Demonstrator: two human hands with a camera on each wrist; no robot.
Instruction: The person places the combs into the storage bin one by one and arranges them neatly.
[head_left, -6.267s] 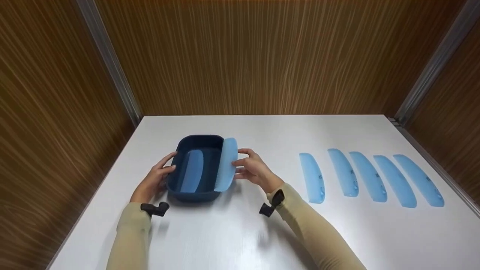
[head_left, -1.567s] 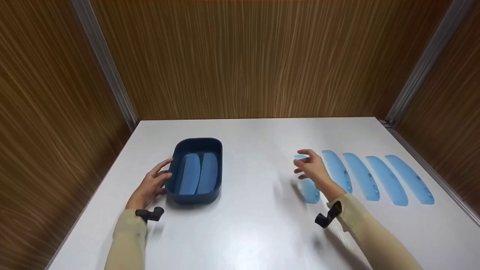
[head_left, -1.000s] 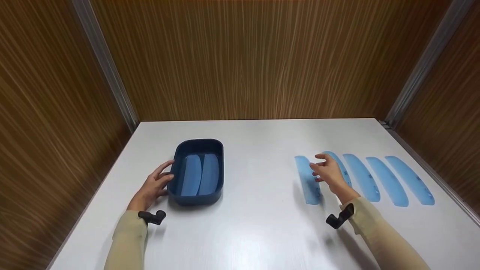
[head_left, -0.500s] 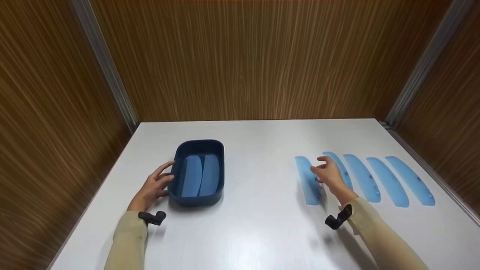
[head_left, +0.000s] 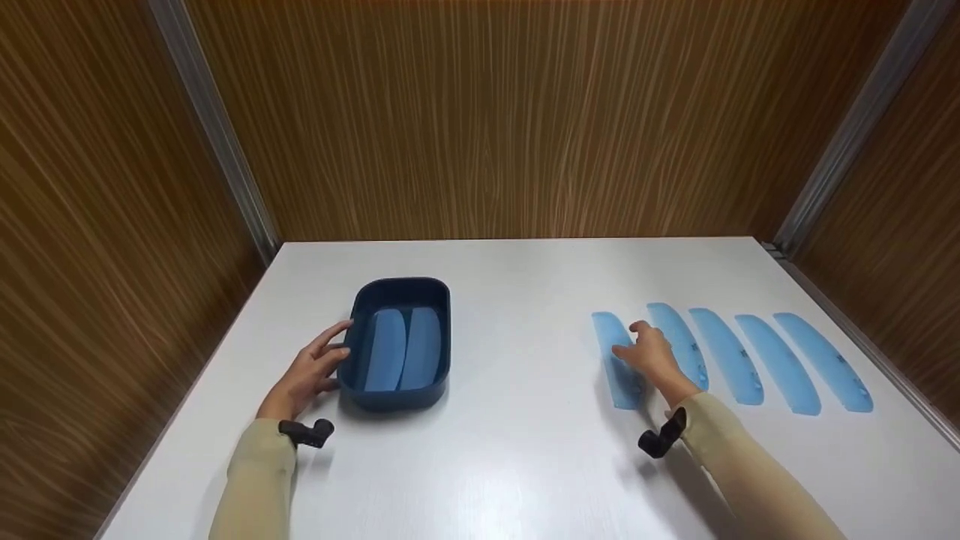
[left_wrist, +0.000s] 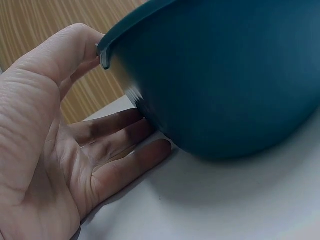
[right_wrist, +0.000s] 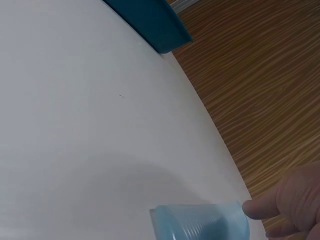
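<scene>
A dark blue box (head_left: 394, 401) stands on the left of the table with two combs (head_left: 386, 349) lying side by side in it. My left hand (head_left: 304, 375) rests against the box's left side, thumb and fingertips at the rim and outer wall, fingers spread. In the left wrist view the left hand's lower fingertips (left_wrist: 160, 147) touch the wall near its base. My right hand (head_left: 652, 356) is over the leftmost light blue comb (head_left: 611, 337) on the table. Its thumb and index finger stand apart. A fingertip (right_wrist: 250, 209) is right at the comb's (right_wrist: 200, 220) end in the right wrist view.
Several more light blue combs (head_left: 724, 352) lie in a row to the right of my right hand. The white table (head_left: 525, 300) ends at a wood-grain back wall (head_left: 480, 120). Similar panels stand left and right.
Earlier the right hand held a comb at the box's right edge; a second comb now lies inside. That hand moved right and is now lower over the leftmost comb. The left hand stays at the box.
</scene>
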